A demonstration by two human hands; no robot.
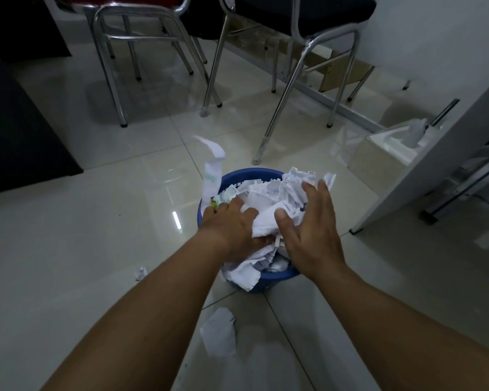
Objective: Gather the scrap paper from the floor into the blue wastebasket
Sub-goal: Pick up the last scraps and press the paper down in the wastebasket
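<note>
Tiles (68,249) held 2 scraps (219,331), likely light and limp, best pinched by an edge, while your left hand (229,221) gripped and your flat, spread right hand (311,230) pressed springy paper (268,193) in the bin (249,173).

Cannot see the fingertips of the left hand (229,221), buried in gripped scrap paper (271,198), nor inside the blue wastebasket (249,174) beneath that grip.

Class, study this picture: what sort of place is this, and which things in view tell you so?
Probably an office or meeting room: chrome-framed padded chairs stand on a glossy tiled floor, and a blue wastebasket brims with scrap paper, much of it torn sheets.
</note>
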